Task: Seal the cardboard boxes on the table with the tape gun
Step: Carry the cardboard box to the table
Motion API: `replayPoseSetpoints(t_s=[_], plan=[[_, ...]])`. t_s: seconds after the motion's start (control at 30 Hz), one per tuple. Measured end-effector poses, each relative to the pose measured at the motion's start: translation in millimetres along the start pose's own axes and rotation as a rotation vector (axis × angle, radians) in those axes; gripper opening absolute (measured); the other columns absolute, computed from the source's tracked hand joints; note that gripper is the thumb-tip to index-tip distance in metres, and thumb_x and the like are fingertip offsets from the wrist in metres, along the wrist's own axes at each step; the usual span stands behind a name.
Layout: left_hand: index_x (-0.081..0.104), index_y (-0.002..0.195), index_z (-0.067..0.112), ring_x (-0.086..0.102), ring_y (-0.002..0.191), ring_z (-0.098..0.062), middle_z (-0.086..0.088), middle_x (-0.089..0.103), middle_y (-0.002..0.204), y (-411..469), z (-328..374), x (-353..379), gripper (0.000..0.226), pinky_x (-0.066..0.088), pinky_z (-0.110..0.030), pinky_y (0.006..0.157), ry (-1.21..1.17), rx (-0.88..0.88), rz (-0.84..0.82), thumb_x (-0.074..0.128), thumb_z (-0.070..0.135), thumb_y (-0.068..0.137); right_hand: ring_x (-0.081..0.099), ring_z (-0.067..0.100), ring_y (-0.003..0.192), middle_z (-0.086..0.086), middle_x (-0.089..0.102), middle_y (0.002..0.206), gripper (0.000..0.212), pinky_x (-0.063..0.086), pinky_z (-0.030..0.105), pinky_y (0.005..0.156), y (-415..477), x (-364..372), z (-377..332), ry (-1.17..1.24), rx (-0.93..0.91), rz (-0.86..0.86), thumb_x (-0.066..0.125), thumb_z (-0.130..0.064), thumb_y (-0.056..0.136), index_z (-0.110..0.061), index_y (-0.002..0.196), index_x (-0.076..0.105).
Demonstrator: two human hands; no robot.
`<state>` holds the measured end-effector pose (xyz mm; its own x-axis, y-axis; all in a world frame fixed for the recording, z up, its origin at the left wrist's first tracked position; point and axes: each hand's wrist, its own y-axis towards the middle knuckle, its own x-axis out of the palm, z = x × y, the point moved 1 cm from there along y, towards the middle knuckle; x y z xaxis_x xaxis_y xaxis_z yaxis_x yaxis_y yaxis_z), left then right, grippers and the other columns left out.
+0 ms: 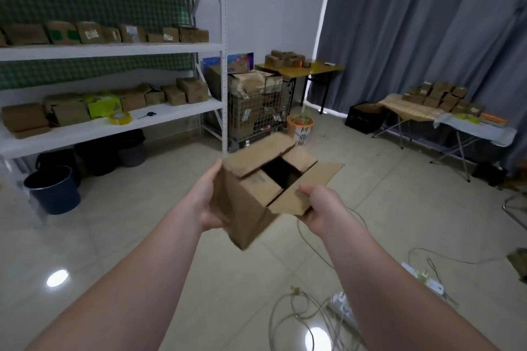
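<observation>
While the open-topped cardboard box (245, 208) hangs over the floor (385, 208) between both hands, the left hand (209, 202) gripping its side wall at nine o'clock and the right hand (319, 208) pinching its near flap (288, 202) at four o'clock, the table (322, 68) stands well off toward one o'clock.

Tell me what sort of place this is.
Probably a small packing or stock room: white shelving lined with small cardboard boxes, a wire cage stuffed with cardboard, and a tape roll on a shelf. The left hand and right hand hold an unsealed box.
</observation>
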<state>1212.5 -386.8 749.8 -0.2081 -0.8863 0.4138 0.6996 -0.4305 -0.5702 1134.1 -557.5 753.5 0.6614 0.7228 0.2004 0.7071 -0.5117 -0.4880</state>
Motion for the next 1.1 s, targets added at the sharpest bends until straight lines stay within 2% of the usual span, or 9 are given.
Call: replayPoseSetpoints(t_s=[0.13,0.27,0.37,0.43,0.53,0.7,0.8,0.97,1.1], plan=[[0.032,0.145,0.021,0.019,0.141,-0.039,-0.010,0.021,0.155,65,73,-22,0.084,0.033,-0.063,0.105,0.221,0.086,0.125,0.069,0.054,0.077,0.061,0.034,0.097,0.018,0.061,0.114,0.024,0.053,0.039,0.065,71,69,-26,-0.102,-0.011,0.049,0.052,-0.005,0.095,-0.002,0.119,0.052],[0.026,0.147,0.029,0.040,0.123,-0.031,-0.005,0.034,0.147,129,131,-44,0.088,0.044,-0.049,0.089,0.492,0.219,0.137,0.077,0.040,0.076,0.058,0.033,0.102,0.016,0.059,0.116,0.022,0.051,0.039,0.070,130,128,-49,-0.119,-0.042,0.030,0.051,-0.007,0.097,-0.008,0.119,0.051],[0.038,0.138,0.024,0.046,0.109,-0.022,-0.004,0.044,0.136,173,161,-57,0.084,0.042,-0.038,0.080,0.691,0.346,0.210,0.082,0.041,0.069,0.058,0.030,0.098,0.013,0.060,0.111,0.016,0.050,0.039,0.073,163,160,-60,-0.130,-0.050,0.008,0.051,-0.008,0.097,-0.010,0.113,0.049],[0.044,0.133,0.023,0.048,0.112,-0.023,-0.004,0.045,0.132,204,179,-64,0.089,0.046,-0.039,0.088,0.840,0.395,0.270,0.084,0.052,0.059,0.057,0.028,0.092,0.009,0.059,0.101,0.013,0.049,0.039,0.073,186,177,-70,-0.130,-0.061,-0.005,0.050,-0.008,0.098,-0.011,0.110,0.049],[0.046,0.133,0.022,0.046,0.116,-0.027,-0.008,0.043,0.129,248,202,-69,0.097,0.045,-0.040,0.098,1.036,0.436,0.355,0.080,0.063,0.051,0.057,0.028,0.096,0.009,0.059,0.106,0.017,0.049,0.040,0.077,224,198,-84,-0.144,-0.074,-0.007,0.051,-0.009,0.098,-0.013,0.114,0.049],[0.044,0.134,0.021,0.043,0.117,-0.026,-0.007,0.046,0.119,320,243,-65,0.092,0.047,-0.036,0.088,1.293,0.515,0.464,0.069,0.071,0.061,0.058,0.028,0.097,0.009,0.060,0.107,0.019,0.051,0.040,0.076,304,231,-105,-0.164,-0.089,-0.015,0.051,-0.012,0.098,-0.012,0.117,0.050],[0.042,0.135,0.021,0.043,0.117,-0.025,-0.006,0.043,0.119,372,271,-51,0.094,0.048,-0.038,0.089,1.363,0.502,0.485,0.065,0.075,0.062,0.058,0.027,0.097,0.008,0.060,0.109,0.019,0.051,0.039,0.075,365,243,-124,-0.153,-0.088,-0.025,0.050,-0.013,0.098,-0.013,0.117,0.050],[0.020,0.148,0.016,0.031,0.131,-0.029,-0.008,0.032,0.138,469,323,3,0.125,0.044,-0.044,0.099,1.434,0.423,0.464,0.063,0.084,0.052,0.058,0.024,0.087,0.004,0.060,0.095,0.017,0.050,0.037,0.069,472,253,-181,-0.121,-0.076,-0.019,0.050,-0.010,0.098,-0.014,0.114,0.050],[0.019,0.149,0.013,0.026,0.133,-0.029,-0.009,0.027,0.140,539,371,55,0.122,0.042,-0.041,0.097,1.483,0.434,0.442,0.062,0.082,0.059,0.059,0.026,0.091,0.008,0.061,0.102,0.021,0.051,0.036,0.067,546,256,-239,-0.136,-0.093,0.015,0.051,-0.011,0.097,-0.013,0.118,0.051]])
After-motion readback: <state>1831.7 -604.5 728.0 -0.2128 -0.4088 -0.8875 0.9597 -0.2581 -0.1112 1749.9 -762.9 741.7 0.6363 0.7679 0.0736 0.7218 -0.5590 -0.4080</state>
